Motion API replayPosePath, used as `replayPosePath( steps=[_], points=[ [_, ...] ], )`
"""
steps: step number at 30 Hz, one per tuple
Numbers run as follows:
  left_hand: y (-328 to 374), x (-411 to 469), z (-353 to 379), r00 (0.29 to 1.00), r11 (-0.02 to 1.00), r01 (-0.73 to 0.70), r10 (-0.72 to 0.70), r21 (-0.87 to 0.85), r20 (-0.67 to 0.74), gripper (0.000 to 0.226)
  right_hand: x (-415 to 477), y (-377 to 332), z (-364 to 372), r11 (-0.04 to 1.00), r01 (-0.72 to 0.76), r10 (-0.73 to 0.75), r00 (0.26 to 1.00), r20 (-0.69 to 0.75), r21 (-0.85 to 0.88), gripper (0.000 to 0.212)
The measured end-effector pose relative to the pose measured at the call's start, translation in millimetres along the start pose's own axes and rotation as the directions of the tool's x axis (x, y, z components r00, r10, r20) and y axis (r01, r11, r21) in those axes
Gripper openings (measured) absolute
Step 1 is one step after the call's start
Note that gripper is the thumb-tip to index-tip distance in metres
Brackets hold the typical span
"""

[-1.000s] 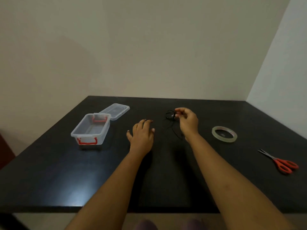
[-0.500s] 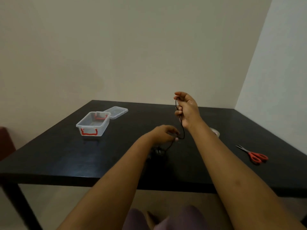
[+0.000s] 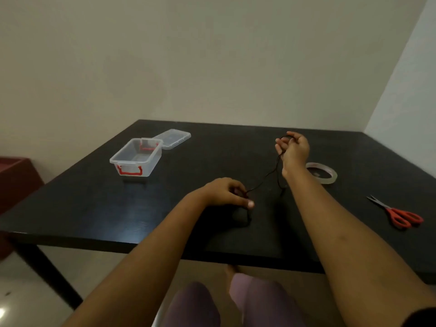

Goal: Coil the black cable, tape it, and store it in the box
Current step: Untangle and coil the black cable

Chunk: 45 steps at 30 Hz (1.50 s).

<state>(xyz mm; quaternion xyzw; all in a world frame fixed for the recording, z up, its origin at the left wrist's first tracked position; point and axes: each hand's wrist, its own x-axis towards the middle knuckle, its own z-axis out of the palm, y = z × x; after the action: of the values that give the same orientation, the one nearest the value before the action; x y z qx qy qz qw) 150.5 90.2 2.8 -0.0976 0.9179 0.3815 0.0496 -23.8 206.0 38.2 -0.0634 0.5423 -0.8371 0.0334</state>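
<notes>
A thin black cable (image 3: 264, 181) stretches between both hands above the black table (image 3: 94, 208). My right hand (image 3: 293, 151) is raised at the centre right, fingers closed on a small loop of the cable. My left hand (image 3: 227, 192) is lower and nearer, pinching the cable; a short tail hangs below it onto the table. A clear plastic box (image 3: 135, 156) with red clips stands open at the far left. Its clear lid (image 3: 173, 138) lies behind it. A roll of clear tape (image 3: 322, 172) lies flat just right of my right wrist.
Red-handled scissors (image 3: 398, 214) lie near the table's right side. A dark red piece of furniture (image 3: 14, 175) stands left of the table. Walls close off the far side and the right. The table's near edge runs just below my forearms.
My right hand lifted the cable off the table, then lowered a little with a loop in its fingers. My left hand took hold of the cable and drew it toward me.
</notes>
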Motion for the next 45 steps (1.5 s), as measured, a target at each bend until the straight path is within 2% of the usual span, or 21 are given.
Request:
replayPosePath(
  steps=[2, 3, 6, 8, 11, 13, 15, 17, 19, 22, 25, 26, 27, 29, 32, 35, 38, 40, 43, 45],
  points=[
    [-0.5, 8.3, -7.3, 0.999, 0.997, -0.009, 0.005, 0.079, 0.046, 0.034, 7.3, 7.5, -1.4, 0.998, 0.017, -0.017, 1.0, 0.012, -0.067, 0.024],
    [-1.1, 14.8, -10.1, 1.0, 0.994, -0.01, 0.007, 0.109, 0.022, 0.026, 10.1, 11.3, -2.3, 0.992, 0.033, -0.029, 0.999, 0.029, -0.124, 0.023],
    [-7.2, 36.0, -16.6, 0.986, 0.991, 0.016, 0.006, 0.132, -0.164, 0.015, 16.7, 22.9, -2.8, 0.93, 0.102, -0.07, 0.992, 0.104, -0.353, 0.027],
    [-18.5, 50.0, -20.9, 0.952, 0.999, 0.039, -0.033, 0.014, -0.305, 0.011, 18.8, 32.7, -3.2, 0.82, 0.168, -0.077, 0.98, 0.184, -0.547, 0.031],
    [-36.1, 69.5, -27.3, 0.87, 0.994, 0.058, -0.098, -0.097, -0.483, 0.007, 12.9, 50.4, -4.9, 0.51, 0.332, -0.118, 0.941, 0.318, -0.793, 0.044],
    [-42.5, 81.7, -31.5, 0.812, 0.99, 0.071, -0.126, -0.118, -0.57, 0.008, 2.2, 61.1, -4.2, 0.361, 0.469, -0.212, 0.883, 0.419, -0.806, 0.042],
    [-45.9, 94.9, -36.5, 0.765, 0.985, 0.066, -0.151, -0.158, -0.626, 0.01, -3.3, 67.8, 3.7, 0.324, 0.59, -0.301, 0.806, 0.51, -0.74, 0.029],
    [-50.3, 105.0, -40.5, 0.727, 0.98, 0.039, -0.164, -0.198, -0.667, 0.011, -4.8, 72.0, 15.3, 0.335, 0.617, -0.245, 0.787, 0.567, -0.712, 0.026],
    [-54.7, 113.4, -44.0, 0.709, 0.978, 0.002, -0.148, -0.208, -0.69, 0.014, 1.3, 77.7, 27.2, 0.302, 0.59, -0.092, 0.8, 0.594, -0.749, 0.035],
    [-58.0, 116.7, -48.6, 0.734, 0.97, -0.049, -0.125, -0.236, -0.667, 0.016, 12.0, 81.2, 37.3, 0.328, 0.535, 0.034, 0.817, 0.576, -0.779, 0.041],
    [-61.7, 118.2, -55.1, 0.821, 0.927, -0.145, -0.082, -0.345, -0.565, 0.023, 22.3, 88.4, 41.3, 0.262, 0.58, 0.074, 0.785, 0.616, -0.771, 0.032],
    [-60.8, 117.6, -57.4, 0.841, 0.907, -0.176, -0.064, -0.384, -0.537, 0.029, 24.3, 89.5, 41.2, 0.286, 0.586, 0.063, 0.778, 0.625, -0.758, 0.032],
    [-61.1, 118.4, -59.0, 0.854, 0.898, -0.188, -0.052, -0.399, -0.518, 0.036, 26.1, 90.3, 41.6, 0.354, 0.577, 0.044, 0.776, 0.629, -0.736, 0.039],
    [-58.9, 121.2, -59.4, 0.873, 0.931, -0.157, -0.025, -0.33, -0.486, 0.047, 28.4, 91.3, 39.1, 0.488, 0.538, 0.008, 0.785, 0.619, -0.688, 0.064],
    [-53.3, 121.7, -54.5, 0.893, 0.966, -0.118, 0.003, -0.228, -0.45, 0.057, 27.2, 88.9, 36.4, 0.544, 0.533, -0.021, 0.781, 0.625, -0.648, 0.086],
    [-53.5, 123.6, -51.1, 0.854, 0.958, -0.189, 0.052, -0.215, -0.517, 0.048, 26.2, 87.4, 37.5, 0.59, 0.528, -0.067, 0.786, 0.615, -0.611, 0.09],
    [-54.9, 125.1, -53.0, 0.793, 0.944, -0.193, -0.011, -0.268, -0.609, 0.019, 24.7, 85.9, 39.2, 0.688, 0.483, -0.103, 0.803, 0.587, -0.541, 0.092],
    [-54.6, 124.9, -53.2, 0.764, 0.936, -0.217, -0.014, -0.278, -0.645, 0.007, 23.9, 85.0, 39.2, 0.74, 0.459, -0.115, 0.806, 0.58, -0.491, 0.093],
    [-52.3, 123.2, -51.2, 0.737, 0.915, -0.27, -0.004, -0.3, -0.676, 0.013, 20.3, 80.7, 39.9, 0.816, 0.382, -0.114, 0.842, 0.527, -0.434, 0.091],
    [-50.7, 123.5, -51.3, 0.729, 0.881, -0.293, -0.045, -0.371, -0.683, 0.021, 19.5, 77.2, 42.2, 0.885, 0.278, -0.082, 0.882, 0.463, -0.373, 0.091]
  ],
)
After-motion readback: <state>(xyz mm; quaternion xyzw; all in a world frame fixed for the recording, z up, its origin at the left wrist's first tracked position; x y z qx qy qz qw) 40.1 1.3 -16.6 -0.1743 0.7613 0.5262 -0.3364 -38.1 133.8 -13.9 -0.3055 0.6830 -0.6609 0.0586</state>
